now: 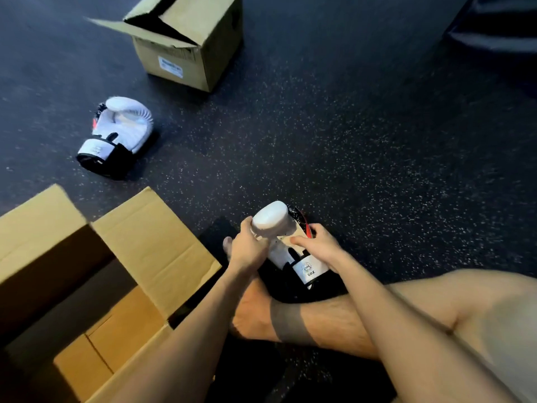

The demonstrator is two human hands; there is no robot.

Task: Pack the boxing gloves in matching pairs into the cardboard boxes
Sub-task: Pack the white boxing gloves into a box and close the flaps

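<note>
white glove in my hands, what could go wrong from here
1. Its likely match, the other white glove, lies apart on the floor between the two boxes; putting the held glove into the near box and that one into the far box could split the pair.
2. The near box's flap juts toward your left hand; the glove may catch on it.

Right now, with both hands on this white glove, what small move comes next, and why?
Probably swing the white padded boxing glove left and set it in the open brown cardboard box close by. The left hand and right hand both grip it, and its matching white glove lies apart on the dark speckled floor, needing a free hand.
</note>
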